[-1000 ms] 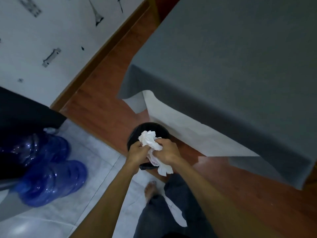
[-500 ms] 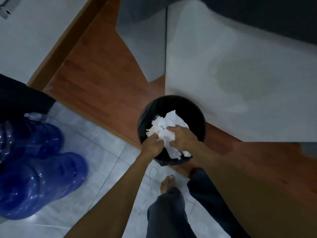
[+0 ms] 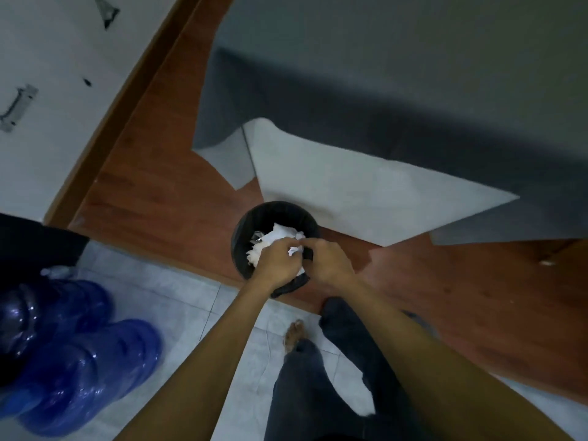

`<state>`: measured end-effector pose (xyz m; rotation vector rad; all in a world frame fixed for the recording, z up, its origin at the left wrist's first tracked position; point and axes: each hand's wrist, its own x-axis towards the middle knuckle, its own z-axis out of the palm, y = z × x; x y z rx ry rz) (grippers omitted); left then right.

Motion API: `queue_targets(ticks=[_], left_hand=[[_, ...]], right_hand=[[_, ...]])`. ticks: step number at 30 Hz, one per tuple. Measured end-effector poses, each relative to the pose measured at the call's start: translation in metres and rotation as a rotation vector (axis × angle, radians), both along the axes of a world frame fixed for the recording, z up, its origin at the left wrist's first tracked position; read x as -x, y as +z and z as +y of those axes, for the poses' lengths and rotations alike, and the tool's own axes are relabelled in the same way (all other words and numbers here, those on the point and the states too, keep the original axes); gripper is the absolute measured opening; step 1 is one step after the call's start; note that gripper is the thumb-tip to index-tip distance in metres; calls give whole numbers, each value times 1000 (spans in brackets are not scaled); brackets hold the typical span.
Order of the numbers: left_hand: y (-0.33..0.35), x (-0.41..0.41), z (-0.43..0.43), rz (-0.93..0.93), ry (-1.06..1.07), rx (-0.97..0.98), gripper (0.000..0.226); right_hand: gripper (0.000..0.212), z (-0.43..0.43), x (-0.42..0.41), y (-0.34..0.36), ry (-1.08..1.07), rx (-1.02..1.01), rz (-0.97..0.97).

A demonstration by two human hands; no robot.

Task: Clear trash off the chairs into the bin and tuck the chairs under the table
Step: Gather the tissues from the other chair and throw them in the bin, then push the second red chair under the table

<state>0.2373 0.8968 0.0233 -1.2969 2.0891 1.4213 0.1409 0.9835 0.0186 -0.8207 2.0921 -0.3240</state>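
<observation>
Hide the near rim of the bin [image 3: 245, 230] and much of the tissue [image 3: 280, 233]: both hands. Cut off at left: blue jugs [image 3: 79, 370]. Blurred, perhaps a handle [image 3: 16, 106].

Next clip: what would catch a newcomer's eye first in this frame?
Both hands, left hand and right hand, meet over the black bin at centre, pressing white crumpled paper into it. Two blue water jugs lie on the tiles at lower left. A grey tablecloth with a white underlayer hangs at upper right.
</observation>
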Motion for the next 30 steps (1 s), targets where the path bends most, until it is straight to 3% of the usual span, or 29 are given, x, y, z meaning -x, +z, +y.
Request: queue_targets(ticks=[6, 13, 23, 30], left_hand=[[123, 49, 41, 157, -193, 99, 35], [208, 138, 100, 334, -435, 180, 36], [274, 306, 192, 456, -648, 153, 32], [321, 412, 267, 394, -753, 159, 33]], right_hand=[[45, 70, 37, 115, -220, 145, 81], [51, 171, 110, 202, -422, 198, 212], [49, 266, 233, 252, -653, 284, 260], [43, 354, 317, 299, -800, 272, 221]])
